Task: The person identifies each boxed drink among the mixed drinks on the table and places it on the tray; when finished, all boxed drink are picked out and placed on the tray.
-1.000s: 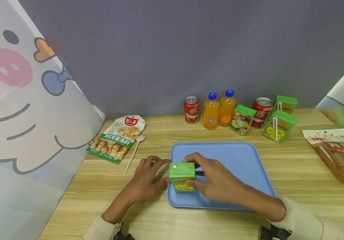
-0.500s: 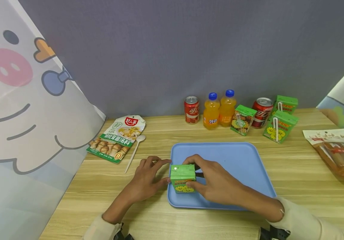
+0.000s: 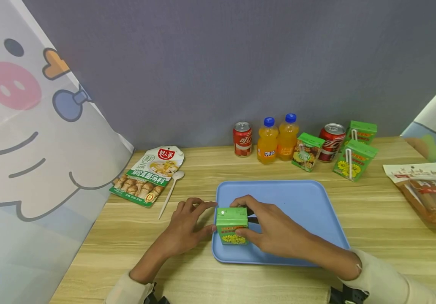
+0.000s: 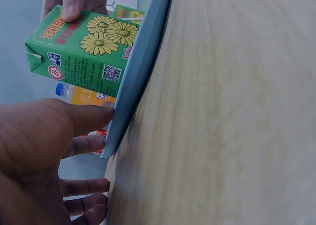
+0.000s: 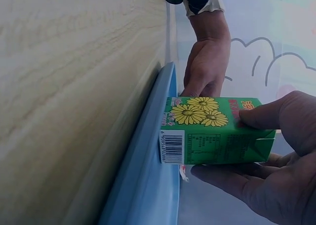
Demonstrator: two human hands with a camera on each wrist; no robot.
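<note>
- Green carton (image 3: 230, 226) stands upright on the blue tray (image 3: 294, 207), beside its left edge, toward the near-left corner.
- Right hand (image 3: 269, 226) pinches the carton, thumb on its flowered face, fingers opposite.
- Left hand (image 3: 184, 228), fingers loosely spread, grips nothing; thumb and forefinger touch the tray's left edge.
- Two orange-filled bottles (image 3: 268, 145) stand near the table's (image 3: 203, 164) back edge.
</note>
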